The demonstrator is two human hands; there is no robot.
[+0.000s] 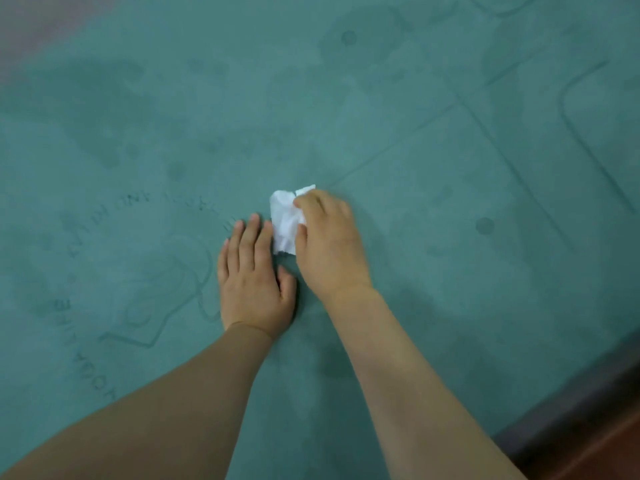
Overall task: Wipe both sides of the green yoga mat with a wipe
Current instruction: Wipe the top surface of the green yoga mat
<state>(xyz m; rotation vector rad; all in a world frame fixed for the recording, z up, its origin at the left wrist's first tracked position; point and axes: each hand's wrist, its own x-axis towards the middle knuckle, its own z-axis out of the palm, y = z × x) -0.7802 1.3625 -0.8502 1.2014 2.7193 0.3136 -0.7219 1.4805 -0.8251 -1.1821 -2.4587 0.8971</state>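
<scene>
On the printed top face of the flat green yoga mat, I'm pinching the crumpled white wipe in my right hand, bracing with my flat, empty left hand; damp streaks suggest partway, underside likely not yet wiped.

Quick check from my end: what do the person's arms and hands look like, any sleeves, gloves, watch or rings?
Both forearms are bare as far as the frame shows, with no sleeves in view. The left hand and the right hand wear no gloves. No watch, bracelet or ring shows on either wrist or on the visible fingers. The nails look short and unpainted, though the picture is slightly soft.
</scene>
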